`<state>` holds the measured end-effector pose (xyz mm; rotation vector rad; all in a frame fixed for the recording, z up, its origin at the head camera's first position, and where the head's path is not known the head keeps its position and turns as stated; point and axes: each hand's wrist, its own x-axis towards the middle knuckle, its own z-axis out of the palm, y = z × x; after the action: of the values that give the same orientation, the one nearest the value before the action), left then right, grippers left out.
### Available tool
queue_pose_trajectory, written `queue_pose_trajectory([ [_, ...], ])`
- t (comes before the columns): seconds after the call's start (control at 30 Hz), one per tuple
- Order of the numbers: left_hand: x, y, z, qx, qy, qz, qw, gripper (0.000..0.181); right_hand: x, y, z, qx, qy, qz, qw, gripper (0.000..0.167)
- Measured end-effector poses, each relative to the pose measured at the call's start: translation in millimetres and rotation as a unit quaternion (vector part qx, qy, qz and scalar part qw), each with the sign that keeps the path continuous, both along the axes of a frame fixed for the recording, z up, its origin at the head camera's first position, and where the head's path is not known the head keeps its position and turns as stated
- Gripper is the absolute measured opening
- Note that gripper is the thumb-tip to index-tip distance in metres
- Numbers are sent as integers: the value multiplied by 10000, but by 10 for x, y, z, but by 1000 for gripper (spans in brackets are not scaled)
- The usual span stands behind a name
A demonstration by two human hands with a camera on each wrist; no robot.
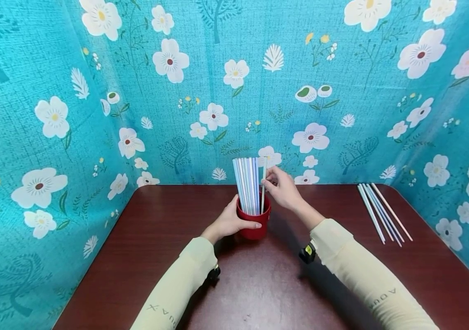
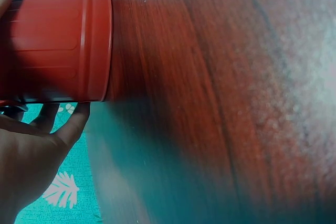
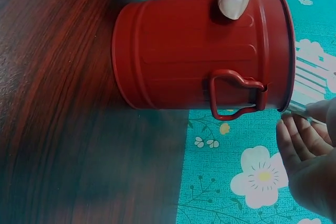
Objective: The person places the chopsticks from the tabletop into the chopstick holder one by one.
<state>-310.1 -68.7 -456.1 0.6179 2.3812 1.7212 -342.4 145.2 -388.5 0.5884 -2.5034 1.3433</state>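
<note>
In the head view, we see the right hand [image 1: 281, 188] pinching one pale stick [image 1: 264, 175] between thumb and fingers, nearly upright, its lower end inside the red bucket [image 1: 254, 232] below them. A bundle of sticks [image 1: 247, 183] stands just left of those fingers; some loose sticks [image 1: 378, 213] lie well to their right on the desk [image 1: 284, 284]. In the left wrist view, the left hand [image 2: 31, 156] wraps the bucket from the side, and we judge a firm hold there should prevent tipping. In the right wrist view, the left thumb [image 3: 234, 1] presses near the rim, while a looped handle [image 3: 213, 95] sits below the right fingers. We would move the pinched stick along its own length, lightly held, clear of rim and bundle.
</note>
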Motion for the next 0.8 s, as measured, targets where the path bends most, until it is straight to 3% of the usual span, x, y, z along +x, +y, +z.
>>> queue_pose_trajectory([
  [0.47,20,6,-7,41,-57,-58,10000,94,12,-32,17,292,-321,-34,9991,31],
  [0.8,-11,-5,-28,-21,1,32,10000,91,22,230,51,381,-433,104,9983,32],
])
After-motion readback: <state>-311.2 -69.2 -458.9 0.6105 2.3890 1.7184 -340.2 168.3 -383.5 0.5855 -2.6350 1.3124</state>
